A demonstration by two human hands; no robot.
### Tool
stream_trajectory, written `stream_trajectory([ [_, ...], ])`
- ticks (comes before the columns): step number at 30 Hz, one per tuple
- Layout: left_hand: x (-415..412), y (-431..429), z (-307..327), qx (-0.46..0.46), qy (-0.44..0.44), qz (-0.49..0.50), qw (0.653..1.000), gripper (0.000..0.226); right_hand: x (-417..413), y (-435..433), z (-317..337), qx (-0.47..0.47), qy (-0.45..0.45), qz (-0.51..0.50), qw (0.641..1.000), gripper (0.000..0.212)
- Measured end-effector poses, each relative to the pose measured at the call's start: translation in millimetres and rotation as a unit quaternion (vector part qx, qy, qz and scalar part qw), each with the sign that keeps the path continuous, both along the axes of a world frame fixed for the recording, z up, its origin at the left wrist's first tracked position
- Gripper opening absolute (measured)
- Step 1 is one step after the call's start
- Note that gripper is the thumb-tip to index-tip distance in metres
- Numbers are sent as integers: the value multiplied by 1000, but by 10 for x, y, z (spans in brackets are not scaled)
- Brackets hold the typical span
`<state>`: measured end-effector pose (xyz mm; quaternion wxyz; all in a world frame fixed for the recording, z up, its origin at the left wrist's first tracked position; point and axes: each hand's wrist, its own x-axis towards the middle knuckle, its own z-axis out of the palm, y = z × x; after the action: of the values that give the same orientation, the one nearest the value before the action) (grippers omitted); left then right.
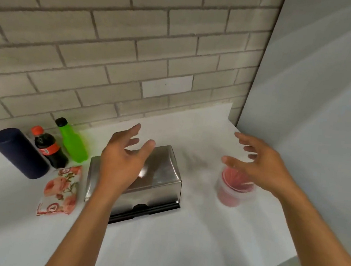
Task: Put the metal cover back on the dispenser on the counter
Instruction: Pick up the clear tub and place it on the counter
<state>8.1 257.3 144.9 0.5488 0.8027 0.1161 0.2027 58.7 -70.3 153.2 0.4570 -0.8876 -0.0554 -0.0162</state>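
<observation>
White worktop (178,243) first, and the metal cover (159,170) sits on the dispenser (151,210) mid-worktop, black base edge peeking out in front. Looks like the seating step is done or nearly so. Left hand (120,161) hovers over it, grip wide and empty; right hand (261,165) spread, empty, above a red-filled tub (232,195). Next calls for checking it sits flush; the left forearm hides the cover's near-left corner

text: none readable | cola bottle (49,150) red label blurred (floral packet (61,189) print too)
</observation>
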Motion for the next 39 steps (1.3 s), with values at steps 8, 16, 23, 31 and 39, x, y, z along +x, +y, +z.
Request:
stream_trajectory([
  [8, -39, -1242, -356, -119, 105, -215, 964, 67, -401, -661, -473, 135, 93, -115, 980, 99],
  [16, -39, -1737, -914, -208, 238, -199, 928, 94, -438, -886, -894, 216, 193, -96, 952, 95],
  [23, 26, -2003, -1143, -313, 255, -148, 903, 104, -128, -947, -1122, 268, 253, -32, 929, 96],
  [31, 169, -2283, -1269, -357, 221, -94, 903, 63, 271, -1070, -1243, 287, 292, 73, 909, 78],
  [39, 183, -2423, -1342, -370, 208, -52, 904, 37, 507, -1088, -1396, 302, 327, 176, 878, 48],
])
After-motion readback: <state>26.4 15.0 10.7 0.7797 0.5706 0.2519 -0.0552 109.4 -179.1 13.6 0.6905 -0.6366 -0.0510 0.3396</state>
